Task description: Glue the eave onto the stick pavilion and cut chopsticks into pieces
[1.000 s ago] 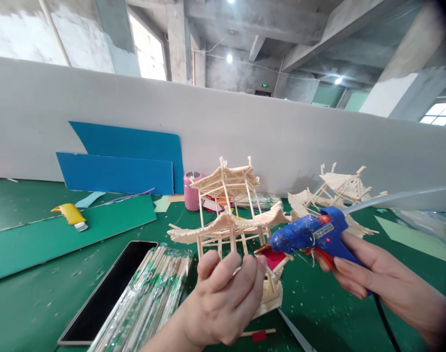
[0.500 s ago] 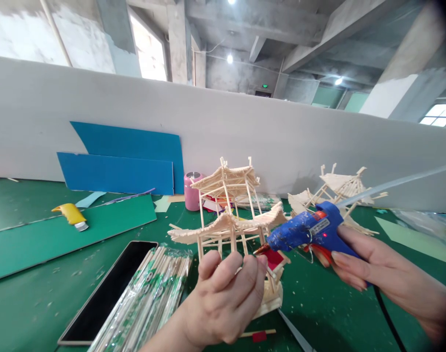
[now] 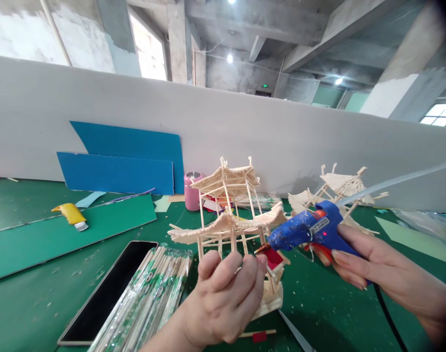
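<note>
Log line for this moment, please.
left hand: holds pale wooden-stick pavilion model | right hand: holds blue hot-glue gun, nozzle at model

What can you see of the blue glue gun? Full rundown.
The glue gun is blue plastic with an orange trigger, a small red light lit on its side and a white label. A clear glue stick juts from its back, a black cord trails below. The right hand holds it level, its metal nozzle aimed left at the stick pavilion model, at or near touching.

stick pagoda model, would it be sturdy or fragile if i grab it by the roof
Probably fragile: the pagoda model is thin sticks with open gaps. Likely light, since the left hand holds it alone. Tall and narrow, it may tip if pushed.
</note>
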`<action>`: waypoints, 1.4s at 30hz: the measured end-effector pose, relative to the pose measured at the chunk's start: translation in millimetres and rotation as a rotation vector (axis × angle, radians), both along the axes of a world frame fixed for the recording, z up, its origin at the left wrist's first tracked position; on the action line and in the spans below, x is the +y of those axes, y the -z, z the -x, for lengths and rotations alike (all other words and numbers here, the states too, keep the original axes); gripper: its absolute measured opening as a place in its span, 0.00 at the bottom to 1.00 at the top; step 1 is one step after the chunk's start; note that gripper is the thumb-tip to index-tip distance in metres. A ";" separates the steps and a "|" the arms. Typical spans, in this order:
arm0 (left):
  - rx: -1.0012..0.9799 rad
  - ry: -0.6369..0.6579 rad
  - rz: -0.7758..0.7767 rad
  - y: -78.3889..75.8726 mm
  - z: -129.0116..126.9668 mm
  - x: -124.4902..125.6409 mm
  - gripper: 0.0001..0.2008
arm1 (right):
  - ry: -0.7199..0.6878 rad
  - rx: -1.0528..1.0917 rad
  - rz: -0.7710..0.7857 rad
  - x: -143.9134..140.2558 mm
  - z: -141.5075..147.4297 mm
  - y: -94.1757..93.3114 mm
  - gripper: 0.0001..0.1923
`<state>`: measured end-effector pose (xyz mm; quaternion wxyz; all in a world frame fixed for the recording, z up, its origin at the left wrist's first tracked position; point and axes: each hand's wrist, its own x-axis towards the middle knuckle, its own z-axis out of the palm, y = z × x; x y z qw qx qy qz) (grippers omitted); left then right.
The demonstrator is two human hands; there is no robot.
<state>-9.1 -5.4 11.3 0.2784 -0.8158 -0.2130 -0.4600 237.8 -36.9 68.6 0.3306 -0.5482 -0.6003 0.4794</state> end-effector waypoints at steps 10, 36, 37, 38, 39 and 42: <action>0.001 0.002 0.000 3.2 1.0 1.9 0.11 | 0.001 -0.007 0.007 -2.6 -2.8 -0.5 0.17; 0.007 -0.011 -0.005 3.1 0.4 2.7 0.11 | -0.002 0.041 -0.020 -1.5 -9.2 6.4 0.17; 0.010 -0.011 -0.004 2.7 0.6 2.5 0.11 | -0.013 0.041 -0.022 -1.3 -11.5 7.9 0.17; 0.010 -0.012 0.004 2.2 0.7 2.3 0.11 | -0.018 0.041 -0.022 -1.3 -13.3 8.9 0.17; 0.007 -0.013 0.013 1.9 0.8 2.0 0.12 | -0.011 0.042 -0.021 -1.4 -14.4 9.5 0.17; -0.006 -0.017 0.025 1.8 0.9 1.0 0.11 | -0.006 0.052 -0.016 -1.8 -14.1 9.0 0.18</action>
